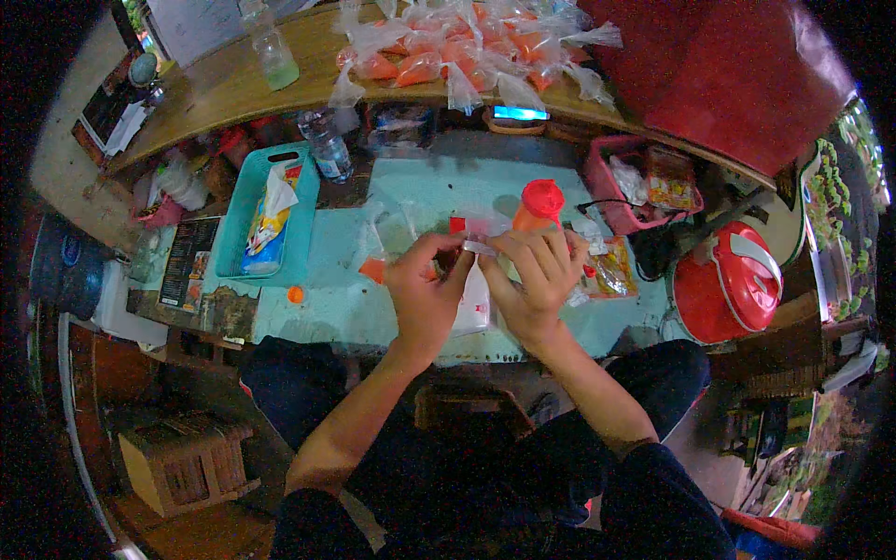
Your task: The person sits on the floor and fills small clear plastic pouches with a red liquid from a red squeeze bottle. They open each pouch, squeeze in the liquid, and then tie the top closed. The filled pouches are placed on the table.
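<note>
Over the middle of the pale blue tabletop [329,301], my left hand [427,290] and my right hand [535,280] meet with fingertips pinched together. Between them they grip the edge of a clear plastic bag [479,247]; most of it is hidden by the fingers. Under the hands lies a white packet [474,308] with red print. Just beyond my right hand stands a jar with a red lid [543,199] and orange contents. A transparent container [394,227] sits past my left hand, and an orange cap [295,295] lies to its left.
Knotted plastic bags of orange stuff [448,56] crowd the raised wooden shelf [203,105], near a bottle of green liquid [276,63]. At left is a turquoise basket [229,245] with packets. Rightward are a pink basket [616,210], seasoning sachets [614,269] and a red rice cooker [728,283].
</note>
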`<state>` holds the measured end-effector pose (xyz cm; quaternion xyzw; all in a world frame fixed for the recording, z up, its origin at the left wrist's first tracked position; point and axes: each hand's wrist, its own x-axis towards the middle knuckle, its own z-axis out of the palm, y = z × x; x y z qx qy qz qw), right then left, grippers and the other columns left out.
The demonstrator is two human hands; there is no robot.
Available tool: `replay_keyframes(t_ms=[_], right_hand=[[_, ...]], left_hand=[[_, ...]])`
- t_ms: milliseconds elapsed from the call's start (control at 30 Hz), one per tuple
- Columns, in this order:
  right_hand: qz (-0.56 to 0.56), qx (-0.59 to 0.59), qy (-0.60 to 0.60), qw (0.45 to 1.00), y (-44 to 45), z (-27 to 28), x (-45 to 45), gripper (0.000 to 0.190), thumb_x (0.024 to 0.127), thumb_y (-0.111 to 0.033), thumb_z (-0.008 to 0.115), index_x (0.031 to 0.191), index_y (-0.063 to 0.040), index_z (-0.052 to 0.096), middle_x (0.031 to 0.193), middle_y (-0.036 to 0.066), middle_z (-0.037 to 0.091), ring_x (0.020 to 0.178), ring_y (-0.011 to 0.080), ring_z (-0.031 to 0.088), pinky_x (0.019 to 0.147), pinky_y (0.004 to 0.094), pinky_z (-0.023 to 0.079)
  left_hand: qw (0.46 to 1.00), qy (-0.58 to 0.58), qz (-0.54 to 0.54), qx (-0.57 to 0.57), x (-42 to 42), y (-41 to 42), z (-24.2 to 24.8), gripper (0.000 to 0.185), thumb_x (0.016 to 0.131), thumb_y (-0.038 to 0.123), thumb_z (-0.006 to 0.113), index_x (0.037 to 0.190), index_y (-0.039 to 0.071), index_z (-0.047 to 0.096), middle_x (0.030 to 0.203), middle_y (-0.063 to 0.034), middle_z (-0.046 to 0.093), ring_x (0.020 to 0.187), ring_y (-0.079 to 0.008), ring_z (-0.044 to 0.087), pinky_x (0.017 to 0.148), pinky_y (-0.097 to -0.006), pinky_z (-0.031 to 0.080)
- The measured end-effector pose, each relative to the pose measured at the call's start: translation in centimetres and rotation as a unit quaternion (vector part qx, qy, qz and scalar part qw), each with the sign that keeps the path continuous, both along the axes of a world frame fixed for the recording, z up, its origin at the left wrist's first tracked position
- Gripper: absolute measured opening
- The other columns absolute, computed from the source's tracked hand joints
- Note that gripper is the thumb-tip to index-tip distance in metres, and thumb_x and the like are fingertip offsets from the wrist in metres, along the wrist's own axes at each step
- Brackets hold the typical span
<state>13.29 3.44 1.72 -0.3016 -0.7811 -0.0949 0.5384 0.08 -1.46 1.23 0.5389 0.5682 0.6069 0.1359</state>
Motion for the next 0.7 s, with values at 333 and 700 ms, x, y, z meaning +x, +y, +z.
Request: replay_keyframes(t_ms=[333, 700], right_hand=[[-0.057, -0.043, -0.026, 0.997, -0.2, -0.1, -0.4, 0.019, 0.067, -0.019, 0.076, 0.080, -0.014, 0.063, 0.078, -0.001, 0.060, 0.082, 0.0204, 0.056, 0.085, 0.0444, 0.035], [-0.039, -0.026, 0.015, 0.999, 0.3, -0.2, -0.1, 0.020, 0.066, -0.013, 0.077, 0.074, -0.014, 0.059, 0.075, -0.003, 0.062, 0.079, 0.0187, 0.056, 0.085, 0.0423, 0.033]], left_hand=[[0.990, -0.137, -0.016, -0.041, 1.0, 0.8, -0.9, 0.014, 0.083, 0.001, 0.069, 0.095, -0.002, 0.062, 0.077, -0.0064, 0.067, 0.064, -0.0092, 0.058, 0.057, -0.0252, 0.046], [0.998, 0.059, 0.016, 0.008, -0.5, 0.7, 0.7, 0.014, 0.079, 0.003, 0.073, 0.088, 0.003, 0.061, 0.074, -0.0063, 0.066, 0.061, -0.0106, 0.058, 0.055, -0.0266, 0.047]])
